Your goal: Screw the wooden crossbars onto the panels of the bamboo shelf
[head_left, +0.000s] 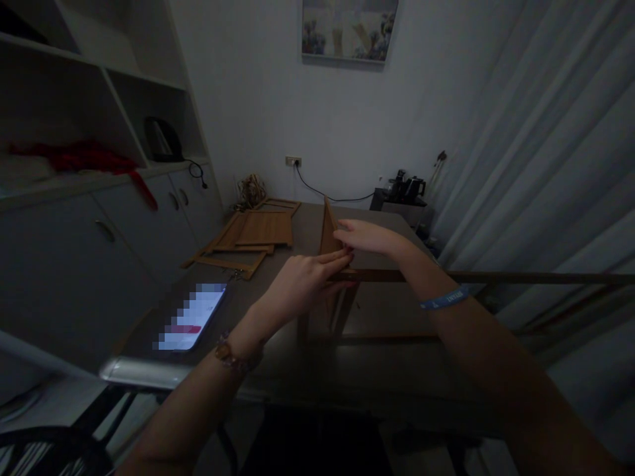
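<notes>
An upright wooden panel [328, 228] stands on edge over the table, seen nearly edge-on. From its near side a long wooden frame [476, 277] stretches away to the right, with a lower rail just above or on the tabletop. My left hand [310, 281] is closed around the corner where the panel and the frame's upper bar meet, fingers on top and thumb side underneath. Just beyond it, my right hand [370, 237] reaches over the bar with bent fingers at the same corner. What its fingertips pinch, if anything, is hidden.
A lit phone [198, 317] lies at the table's left. Behind it several wooden panels and frames [262, 228] are stacked, with small metal hardware [237, 274] nearby. A kettle [414, 188] stands on a dark stand at the back right; curtains [560, 145] hang at right.
</notes>
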`<move>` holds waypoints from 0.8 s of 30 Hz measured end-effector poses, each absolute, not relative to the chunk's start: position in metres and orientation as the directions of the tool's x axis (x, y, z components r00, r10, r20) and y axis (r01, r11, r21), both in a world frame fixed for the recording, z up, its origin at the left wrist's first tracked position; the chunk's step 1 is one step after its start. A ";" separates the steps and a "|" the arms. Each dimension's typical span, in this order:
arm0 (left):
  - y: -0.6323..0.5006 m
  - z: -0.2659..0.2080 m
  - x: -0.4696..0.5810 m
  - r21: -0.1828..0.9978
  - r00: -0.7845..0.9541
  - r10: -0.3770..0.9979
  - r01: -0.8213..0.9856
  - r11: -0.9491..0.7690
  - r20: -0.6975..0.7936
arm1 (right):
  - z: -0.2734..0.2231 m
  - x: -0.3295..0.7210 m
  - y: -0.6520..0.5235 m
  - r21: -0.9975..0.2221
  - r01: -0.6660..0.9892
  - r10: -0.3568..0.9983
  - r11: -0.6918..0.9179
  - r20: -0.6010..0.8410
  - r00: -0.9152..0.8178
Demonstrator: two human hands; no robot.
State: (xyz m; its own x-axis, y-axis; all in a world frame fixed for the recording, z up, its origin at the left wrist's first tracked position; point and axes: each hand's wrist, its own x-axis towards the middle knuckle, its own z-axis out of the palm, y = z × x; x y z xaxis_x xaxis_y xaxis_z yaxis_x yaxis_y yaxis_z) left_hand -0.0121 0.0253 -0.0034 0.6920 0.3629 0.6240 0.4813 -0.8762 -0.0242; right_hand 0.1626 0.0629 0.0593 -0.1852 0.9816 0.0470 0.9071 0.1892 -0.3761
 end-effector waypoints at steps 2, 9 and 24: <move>0.025 -0.003 -0.012 -0.038 0.699 0.370 0.493 -0.869 0.612 | 0.061 0.166 0.061 -0.376 0.911 0.986 0.169 0.076 -0.152; 0.025 -0.003 -0.012 -0.068 0.700 0.360 0.503 -0.862 0.617 | 0.060 0.174 0.009 -0.451 0.810 0.851 0.375 0.515 -0.107; 0.027 -0.006 -0.012 -0.106 0.689 0.349 0.525 -0.844 0.635 | -0.128 0.233 -0.071 -0.323 0.944 0.869 -0.069 0.446 0.216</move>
